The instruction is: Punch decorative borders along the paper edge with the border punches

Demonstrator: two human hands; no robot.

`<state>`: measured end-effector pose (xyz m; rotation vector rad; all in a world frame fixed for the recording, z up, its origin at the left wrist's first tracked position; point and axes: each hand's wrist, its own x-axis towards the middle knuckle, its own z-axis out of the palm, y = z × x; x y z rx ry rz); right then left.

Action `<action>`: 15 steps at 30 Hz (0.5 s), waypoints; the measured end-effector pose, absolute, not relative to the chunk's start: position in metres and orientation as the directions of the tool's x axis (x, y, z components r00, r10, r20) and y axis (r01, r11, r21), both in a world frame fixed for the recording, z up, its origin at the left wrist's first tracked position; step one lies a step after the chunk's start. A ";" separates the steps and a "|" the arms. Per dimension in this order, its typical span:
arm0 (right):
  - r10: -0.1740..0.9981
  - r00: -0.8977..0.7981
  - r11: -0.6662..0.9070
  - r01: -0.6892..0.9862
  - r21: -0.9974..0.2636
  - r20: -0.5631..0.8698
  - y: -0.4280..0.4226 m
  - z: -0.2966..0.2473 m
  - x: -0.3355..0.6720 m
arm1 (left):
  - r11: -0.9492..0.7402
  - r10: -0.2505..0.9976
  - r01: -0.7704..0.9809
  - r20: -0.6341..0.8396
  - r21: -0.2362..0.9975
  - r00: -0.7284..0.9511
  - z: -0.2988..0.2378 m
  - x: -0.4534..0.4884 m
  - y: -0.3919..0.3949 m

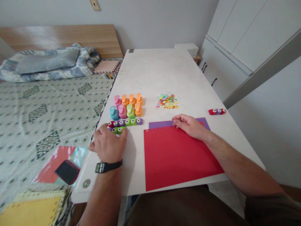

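My left hand [108, 143], wearing a black watch [108, 166], hovers low at the table's left edge with thumb and fingers apart. Its fingertips are beside the front row of small green and purple craft punches [119, 129]; whether they touch one is hidden. Behind lies a longer row of small punches [128, 122], then two rows of bigger punches [122, 110] in pink, orange, blue and green. My right hand [188, 125] rests, loosely bent and holding nothing visible, on the top edge of a red sheet [178, 157]. That sheet, with small punched holes along its top, overlaps a purple sheet [160, 125].
A heap of colourful paper cutouts [167, 101] lies mid-table. Small red and purple punches [217, 111] stand near the right edge of the white table [164, 69]. On the bed at left are a phone [67, 172], a plastic sleeve [53, 164] and punched yellow sheets [33, 208].
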<state>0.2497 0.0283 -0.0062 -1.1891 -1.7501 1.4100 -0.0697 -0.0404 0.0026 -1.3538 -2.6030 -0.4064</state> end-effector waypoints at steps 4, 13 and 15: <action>0.899 -0.433 0.053 0.272 -0.961 -0.073 0.029 -0.007 0.250 | 0.545 0.779 0.819 0.253 0.182 -0.574 0.004 -0.069 -0.040; 0.898 -0.435 0.050 0.257 -0.965 -0.069 0.028 -0.005 0.251 | 0.400 0.750 0.864 0.433 0.305 -0.500 0.021 -0.055 -0.049; 0.903 -0.426 0.044 0.235 -0.971 -0.062 0.028 -0.005 0.251 | 0.261 0.764 0.896 0.491 0.358 -0.419 0.032 -0.043 -0.052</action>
